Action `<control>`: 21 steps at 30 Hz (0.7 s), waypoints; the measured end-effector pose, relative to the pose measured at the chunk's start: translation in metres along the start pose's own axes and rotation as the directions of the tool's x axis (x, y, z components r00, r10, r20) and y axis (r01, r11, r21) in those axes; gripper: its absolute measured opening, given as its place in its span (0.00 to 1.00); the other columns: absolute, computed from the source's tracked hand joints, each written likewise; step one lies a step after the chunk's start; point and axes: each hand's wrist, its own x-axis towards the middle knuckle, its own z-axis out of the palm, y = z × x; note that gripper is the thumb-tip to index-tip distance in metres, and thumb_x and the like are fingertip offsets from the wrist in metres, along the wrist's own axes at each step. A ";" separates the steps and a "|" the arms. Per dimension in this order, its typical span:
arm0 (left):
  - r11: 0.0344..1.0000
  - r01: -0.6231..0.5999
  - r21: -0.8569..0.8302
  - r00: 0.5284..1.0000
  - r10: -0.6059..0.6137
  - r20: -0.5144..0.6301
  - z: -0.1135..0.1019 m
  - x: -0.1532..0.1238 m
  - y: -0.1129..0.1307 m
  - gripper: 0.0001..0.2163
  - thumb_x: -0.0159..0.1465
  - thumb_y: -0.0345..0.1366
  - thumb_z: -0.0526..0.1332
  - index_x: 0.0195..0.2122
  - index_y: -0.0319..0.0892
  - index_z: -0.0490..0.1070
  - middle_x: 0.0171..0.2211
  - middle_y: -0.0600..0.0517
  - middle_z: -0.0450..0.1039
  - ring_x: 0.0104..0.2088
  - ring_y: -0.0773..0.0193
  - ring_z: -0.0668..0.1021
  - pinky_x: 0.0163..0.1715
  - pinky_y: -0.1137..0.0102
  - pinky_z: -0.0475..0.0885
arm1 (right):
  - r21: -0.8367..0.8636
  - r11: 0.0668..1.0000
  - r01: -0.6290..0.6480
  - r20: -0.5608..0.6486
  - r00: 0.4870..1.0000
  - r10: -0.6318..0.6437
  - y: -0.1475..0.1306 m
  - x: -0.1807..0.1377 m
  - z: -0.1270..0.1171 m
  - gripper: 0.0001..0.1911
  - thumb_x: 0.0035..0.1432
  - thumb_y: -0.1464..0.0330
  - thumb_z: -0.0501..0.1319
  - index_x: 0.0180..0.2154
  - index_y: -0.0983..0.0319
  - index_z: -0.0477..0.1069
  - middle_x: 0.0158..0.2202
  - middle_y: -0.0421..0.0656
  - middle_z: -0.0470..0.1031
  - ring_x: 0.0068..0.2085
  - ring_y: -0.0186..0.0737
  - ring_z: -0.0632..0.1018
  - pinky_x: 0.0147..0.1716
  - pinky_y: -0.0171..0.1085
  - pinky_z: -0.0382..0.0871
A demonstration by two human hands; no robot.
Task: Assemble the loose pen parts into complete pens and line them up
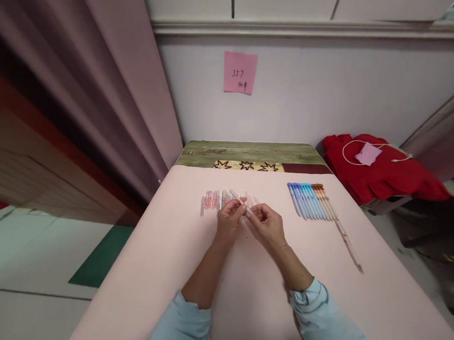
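In the middle of the frame we see both hands meet over the pink table (376, 302), sharing one slim pale pen (240, 201). The left hand (229, 219) pinches its upper end between fingertips, and the right hand (266, 225) is closed on the lower end, so the pen slants up-left between them, lifted clear of the tabletop; we judge that a grip at each end suits twisting or pulling it

Just behind the hands, centre-left, a cluster of pinkish clear pens or caps (213, 201) lies side by side, kept close at hand; they are too small and overlapped for us to count, perhaps half a dozen or more. To the right of centre a neat row of pens (312, 200) lies parallel, blue ones on its left and brownish ones on its right, roughly a dozen together by our estimate. One long pale pen (347, 244) lies apart, running toward the lower right

At right a red cloth (384, 174) lies beside the table; one pink note (239, 72) is stuck on the wall above
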 end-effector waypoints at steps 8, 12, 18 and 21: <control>1.000 0.004 0.030 1.000 -0.005 0.015 -0.002 0.001 0.000 0.15 0.55 0.39 0.70 0.42 0.40 0.79 0.27 0.54 0.70 0.30 0.70 0.71 0.35 0.74 0.66 | 0.044 0.999 0.012 0.029 0.999 -0.014 0.005 0.001 0.000 0.12 0.56 0.60 0.63 0.37 0.62 0.75 0.29 0.41 0.77 0.29 0.36 0.74 0.30 0.34 0.69; 0.999 0.003 0.047 1.000 -0.004 0.031 -0.002 -0.001 0.002 0.15 0.56 0.39 0.69 0.43 0.40 0.78 0.27 0.55 0.68 0.29 0.71 0.69 0.34 0.73 0.65 | 0.034 0.999 0.008 0.048 0.999 -0.009 0.006 0.001 0.001 0.11 0.57 0.60 0.62 0.36 0.61 0.75 0.29 0.41 0.77 0.28 0.35 0.74 0.29 0.33 0.67; 1.000 0.013 0.011 1.000 -0.013 0.013 -0.001 -0.001 0.003 0.16 0.53 0.38 0.70 0.43 0.40 0.75 0.27 0.56 0.68 0.26 0.72 0.68 0.31 0.74 0.63 | 0.031 0.999 0.020 0.060 0.998 -0.022 0.003 0.003 0.000 0.10 0.57 0.61 0.62 0.34 0.61 0.75 0.28 0.40 0.77 0.28 0.35 0.73 0.28 0.32 0.66; 1.000 0.004 0.012 1.000 -0.004 0.017 0.000 -0.001 0.002 0.15 0.53 0.38 0.70 0.40 0.41 0.74 0.26 0.56 0.69 0.26 0.72 0.68 0.30 0.74 0.63 | 0.026 0.999 0.029 0.058 0.998 -0.030 0.006 0.003 0.000 0.10 0.57 0.61 0.62 0.34 0.61 0.75 0.28 0.40 0.76 0.28 0.35 0.73 0.28 0.32 0.66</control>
